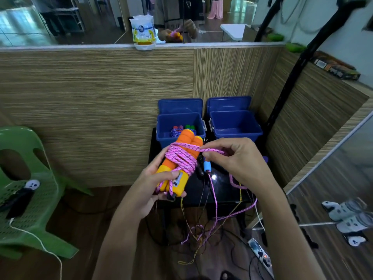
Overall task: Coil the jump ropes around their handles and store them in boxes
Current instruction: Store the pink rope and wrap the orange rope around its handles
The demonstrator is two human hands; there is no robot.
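The left hand (155, 184) grips the lower end of two orange handles (181, 158) held side by side, their long axis tilting up and away toward the boxes. The right hand (236, 160), just beside them on the right, pinches the pink rope (181, 156) where it leaves the coil wrapped across the handles; the loose tail hangs below the table (193, 190) to the floor. So the next wrap runs crosswise to the handles, led by the right hand. Beyond stand two blue boxes: the left box (161, 128), nearer the handles, already holds at least two coiled ropes; the right box (236, 128) shows none.
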